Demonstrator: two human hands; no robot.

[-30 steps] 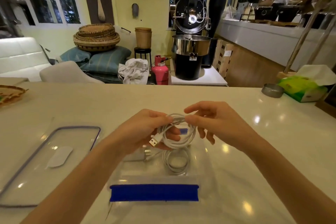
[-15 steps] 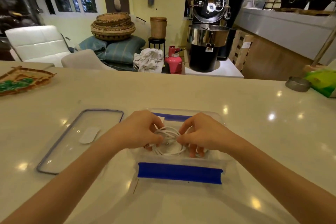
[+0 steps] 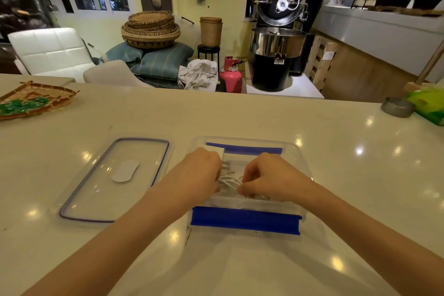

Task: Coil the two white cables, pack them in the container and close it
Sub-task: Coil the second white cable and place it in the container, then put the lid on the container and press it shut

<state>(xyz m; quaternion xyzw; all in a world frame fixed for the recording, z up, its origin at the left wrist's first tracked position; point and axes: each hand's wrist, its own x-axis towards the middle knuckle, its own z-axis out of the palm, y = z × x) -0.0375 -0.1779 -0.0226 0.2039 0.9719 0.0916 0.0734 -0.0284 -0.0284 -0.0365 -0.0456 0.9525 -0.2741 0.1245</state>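
Glossy pale stone-look countertop (image 3: 264,115), clear plastic container (image 3: 303,163) (matt blue tape), clear plastic lid (image 3: 101,199), woven tray (image 3: 60,96)

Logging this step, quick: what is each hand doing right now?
Left hand: fingers curled on the white cables inside the container.
Right hand: pinching the same cables.

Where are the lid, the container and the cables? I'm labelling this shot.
lid (image 3: 115,181): head view, on its clear middle panel.
container (image 3: 245,220): head view, on its near wall's blue tape.
cables (image 3: 230,181): head view, white loops between the hands.
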